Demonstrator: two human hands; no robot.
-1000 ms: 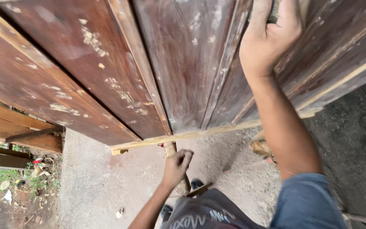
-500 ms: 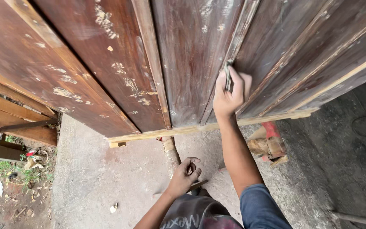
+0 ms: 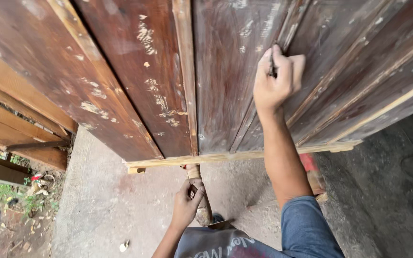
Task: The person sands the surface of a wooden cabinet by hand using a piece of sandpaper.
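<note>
A large dark-brown wooden door panel (image 3: 216,71) with worn, pale patches leans across the upper view. My right hand (image 3: 276,79) is closed on a small dark piece of sandpaper (image 3: 273,64) and presses it against a raised moulding strip of the panel. Lower down, my left hand (image 3: 186,203) grips a light wooden post (image 3: 201,198) that stands under the panel's bottom edge.
A pale bottom rail (image 3: 244,155) runs along the panel's lower edge. Concrete floor (image 3: 101,205) lies below. Wooden beams (image 3: 20,138) sit at the left, with dirt and litter beyond. A red and tan object (image 3: 314,177) lies behind my right forearm.
My right hand has come down the panel from near the top edge and slid along the moulding. My left hand has shifted onto the post.
</note>
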